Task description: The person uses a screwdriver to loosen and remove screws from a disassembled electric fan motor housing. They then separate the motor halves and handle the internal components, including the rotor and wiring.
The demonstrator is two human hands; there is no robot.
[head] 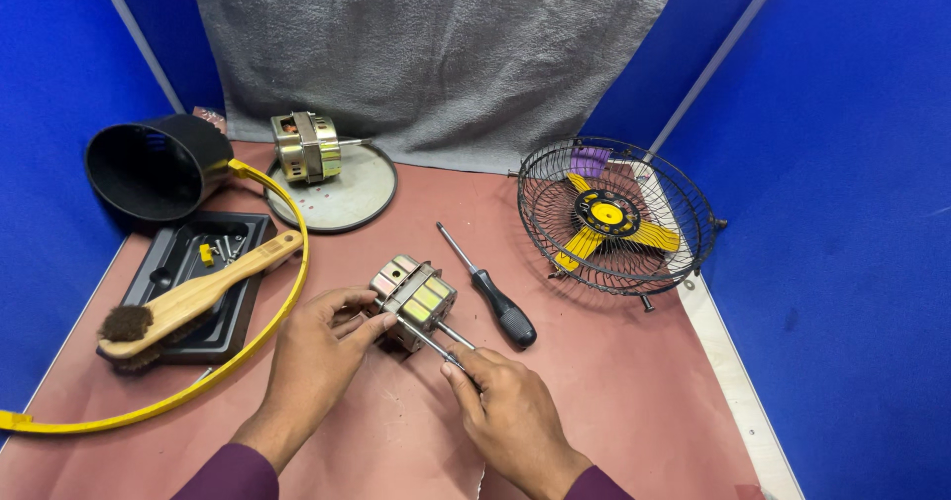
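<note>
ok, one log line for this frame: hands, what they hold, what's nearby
left hand: grips small motor | right hand: pinches motor shaft | nearby: screwdriver, brush on black tray, fan guard

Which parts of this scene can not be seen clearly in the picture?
- Head view: the near side of the small motor is hidden by the left hand.
- The thin tool runs under the right hand; its handle is hidden.
- Small screws in the black tray are too small.
- The yellow ring is cut off at the left edge.
</note>
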